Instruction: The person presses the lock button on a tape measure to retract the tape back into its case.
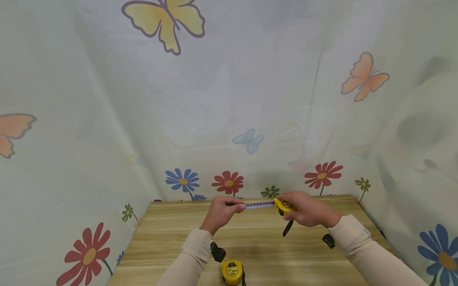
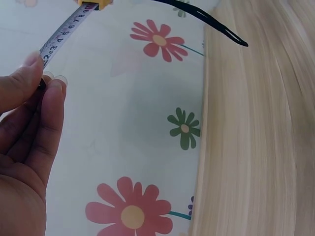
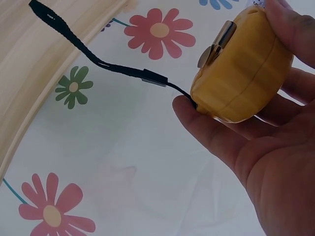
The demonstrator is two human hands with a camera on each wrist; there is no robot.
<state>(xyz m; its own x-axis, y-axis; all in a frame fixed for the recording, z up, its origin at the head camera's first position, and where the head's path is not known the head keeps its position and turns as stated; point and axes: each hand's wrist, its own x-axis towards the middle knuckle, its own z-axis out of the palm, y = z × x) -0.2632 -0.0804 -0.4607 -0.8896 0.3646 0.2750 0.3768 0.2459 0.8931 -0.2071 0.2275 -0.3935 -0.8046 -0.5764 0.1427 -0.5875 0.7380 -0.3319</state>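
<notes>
My right hand [image 1: 305, 208] grips a yellow tape measure [image 3: 246, 69] above the far part of the wooden table. From its case a black wrist strap [image 3: 106, 64] hangs down. A short length of white measuring tape [image 1: 259, 205] is drawn out to the left, its printed numbers plain in the left wrist view. Between thumb and fingers, my left hand [image 1: 220, 214] pinches the free end of that tape; the very tip is hidden by the fingers. A second yellow tape measure [image 1: 231, 272] lies on the table near the bottom of the head view, close to the left forearm.
The wooden table [image 1: 171, 246] has light and dark grain, and its far edge meets a pale cloth backdrop [image 1: 214, 99] printed with flowers and butterflies. The cloth also hangs along both sides. Black wrist cameras [image 1: 217, 252] sit on both sleeves.
</notes>
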